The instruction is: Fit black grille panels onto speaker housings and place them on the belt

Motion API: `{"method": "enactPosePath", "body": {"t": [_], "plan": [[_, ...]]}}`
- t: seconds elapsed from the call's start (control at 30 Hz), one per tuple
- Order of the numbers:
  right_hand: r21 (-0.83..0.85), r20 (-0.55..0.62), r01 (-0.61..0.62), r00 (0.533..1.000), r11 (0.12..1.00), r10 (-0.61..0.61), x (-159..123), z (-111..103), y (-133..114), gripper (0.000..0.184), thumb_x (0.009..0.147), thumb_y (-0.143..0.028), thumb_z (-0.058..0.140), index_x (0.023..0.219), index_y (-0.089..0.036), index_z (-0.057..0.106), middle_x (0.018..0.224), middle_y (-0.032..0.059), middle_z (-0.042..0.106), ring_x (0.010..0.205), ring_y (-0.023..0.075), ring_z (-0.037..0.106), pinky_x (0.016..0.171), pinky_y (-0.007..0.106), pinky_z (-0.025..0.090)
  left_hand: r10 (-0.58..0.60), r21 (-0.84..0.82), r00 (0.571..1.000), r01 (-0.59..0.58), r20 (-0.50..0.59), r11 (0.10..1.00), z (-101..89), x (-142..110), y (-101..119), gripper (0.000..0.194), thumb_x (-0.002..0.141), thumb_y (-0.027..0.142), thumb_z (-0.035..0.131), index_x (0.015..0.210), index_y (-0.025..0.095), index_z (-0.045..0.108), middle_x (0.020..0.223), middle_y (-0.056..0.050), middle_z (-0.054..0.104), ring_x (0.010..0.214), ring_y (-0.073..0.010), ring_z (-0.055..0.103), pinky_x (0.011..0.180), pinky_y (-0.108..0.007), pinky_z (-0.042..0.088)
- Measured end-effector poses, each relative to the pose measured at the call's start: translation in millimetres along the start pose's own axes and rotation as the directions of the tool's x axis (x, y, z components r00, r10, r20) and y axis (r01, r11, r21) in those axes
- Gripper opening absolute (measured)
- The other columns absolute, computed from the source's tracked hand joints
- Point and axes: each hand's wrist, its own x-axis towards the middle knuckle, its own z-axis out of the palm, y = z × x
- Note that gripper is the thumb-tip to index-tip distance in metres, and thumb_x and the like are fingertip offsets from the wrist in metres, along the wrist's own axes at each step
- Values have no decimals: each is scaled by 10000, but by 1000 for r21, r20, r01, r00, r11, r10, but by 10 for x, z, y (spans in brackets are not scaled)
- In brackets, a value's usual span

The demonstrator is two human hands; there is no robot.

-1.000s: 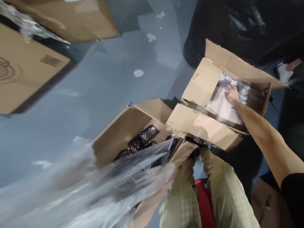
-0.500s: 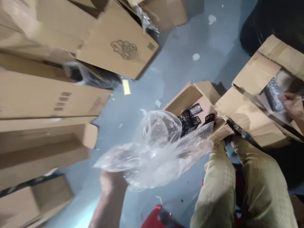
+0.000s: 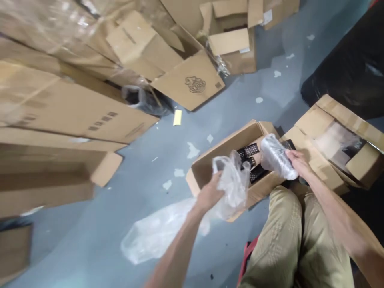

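Note:
My left hand (image 3: 210, 194) is closed on a crumpled clear plastic bag (image 3: 234, 184) in front of an open cardboard box (image 3: 210, 166) that holds several black perforated parts (image 3: 249, 151). My right hand (image 3: 295, 160) grips a bubble-wrapped bundle (image 3: 274, 160) over the same box. A second open box (image 3: 312, 122) with wrapped items inside stands to the right. My knees in olive trousers (image 3: 288, 236) are below the boxes.
Another clear plastic bag (image 3: 156, 236) lies on the grey floor (image 3: 150, 176) at my left. Flattened and stacked cardboard boxes (image 3: 66, 112) fill the left and top. A black bag (image 3: 351, 68) is at the upper right. A red object (image 3: 247, 252) shows beside my leg.
My right hand left the right-hand box carrying a wrapped bundle to the box of black parts. My left hand drew in with a smaller crumpled bag; a large bag now lies on the floor.

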Motion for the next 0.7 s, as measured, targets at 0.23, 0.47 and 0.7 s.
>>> {"method": "enactPosePath", "body": {"t": [0.23, 0.47, 0.7], "plan": [[-331, 279, 372, 916, 867, -287, -9, 1174, -279, 283, 911, -369, 675, 661, -237, 664, 682, -2, 641, 696, 172, 591, 710, 254, 465, -91, -245, 996, 83, -22, 966, 398, 1, -126, 200, 709, 172, 633, 857, 240, 750, 890, -41, 798, 1004, -289, 746, 831, -296, 519], [-358, 392, 516, 839, 778, -376, 75, 1535, -307, 209, 946, -219, 651, 826, -243, 820, 990, 62, 732, 955, 208, 676, 936, 296, 513, -143, -411, 987, 163, 77, 897, 210, 40, -451, 381, 838, 560, 614, 702, 205, 644, 695, -62, 708, 808, -297, 730, 693, -336, 545], [-137, 633, 628, 651, 766, -420, -458, 1990, -295, 250, 964, -134, 591, 845, -222, 793, 1042, 36, 774, 975, 199, 712, 917, 286, 545, -170, -774, 932, 361, 320, 520, 408, 399, -110, 674, 782, 832, 658, 939, 184, 756, 808, -142, 759, 911, -360, 764, 779, -444, 640]]}}
